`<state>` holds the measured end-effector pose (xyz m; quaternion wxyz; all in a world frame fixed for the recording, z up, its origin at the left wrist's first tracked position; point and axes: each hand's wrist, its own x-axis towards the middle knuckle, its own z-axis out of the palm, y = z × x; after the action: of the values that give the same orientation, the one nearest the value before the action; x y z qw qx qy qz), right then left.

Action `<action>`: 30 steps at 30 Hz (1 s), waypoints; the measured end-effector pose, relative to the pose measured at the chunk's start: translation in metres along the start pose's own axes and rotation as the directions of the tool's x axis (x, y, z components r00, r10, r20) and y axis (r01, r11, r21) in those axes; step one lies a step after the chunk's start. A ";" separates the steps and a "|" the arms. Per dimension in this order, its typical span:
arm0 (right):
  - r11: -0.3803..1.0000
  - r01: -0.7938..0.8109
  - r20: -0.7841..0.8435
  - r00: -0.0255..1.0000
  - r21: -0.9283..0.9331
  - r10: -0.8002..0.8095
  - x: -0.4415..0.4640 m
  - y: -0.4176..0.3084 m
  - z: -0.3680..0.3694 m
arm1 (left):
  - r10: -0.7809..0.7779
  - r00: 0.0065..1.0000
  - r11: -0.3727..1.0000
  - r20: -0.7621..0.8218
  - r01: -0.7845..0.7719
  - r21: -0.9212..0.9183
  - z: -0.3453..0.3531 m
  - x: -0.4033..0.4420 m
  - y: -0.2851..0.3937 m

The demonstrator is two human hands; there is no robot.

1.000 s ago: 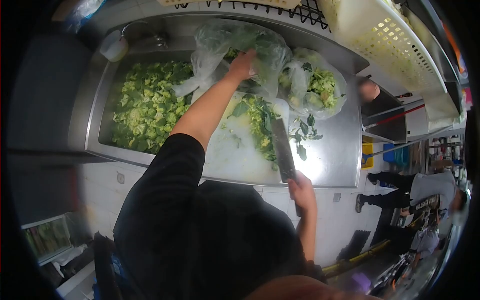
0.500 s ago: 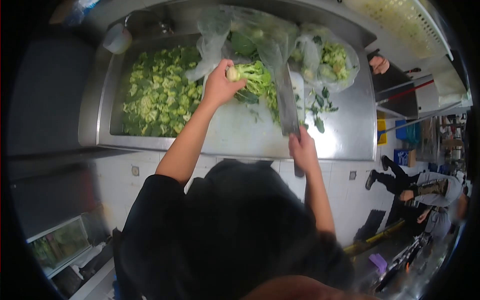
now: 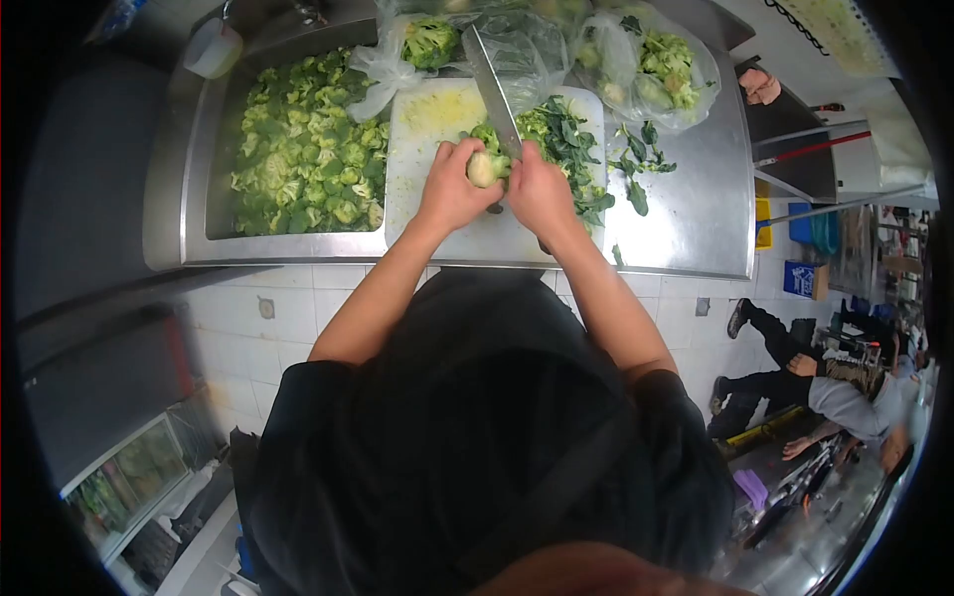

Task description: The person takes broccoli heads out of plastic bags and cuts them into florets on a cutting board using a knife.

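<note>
So, broccoli (image 3: 486,167): held in my left hand (image 3: 451,189), pale stem end toward me
Knife (image 3: 491,89): gripped in my right hand (image 3: 540,187), blade just beside, pointing away, leaning left

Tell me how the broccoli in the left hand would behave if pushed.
The broccoli is probably stiff, given its thick, pale stem. That rounded stem might let it roll on the flat cutting board, though its uneven green side would likely make it wobble.
</note>
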<state>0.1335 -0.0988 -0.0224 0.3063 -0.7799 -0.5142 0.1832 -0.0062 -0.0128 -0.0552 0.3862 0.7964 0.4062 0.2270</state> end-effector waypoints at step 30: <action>0.969 -0.134 -0.117 0.980 0.207 0.161 0.002 0.032 -0.013 | 0.250 0.968 0.965 0.023 -0.251 0.076 -0.039 0.037 -0.018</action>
<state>0.1644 -0.1097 -0.0339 0.4013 -0.7921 -0.4124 0.2035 -0.0200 0.0417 -0.0446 0.3257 0.8573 0.3084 0.2526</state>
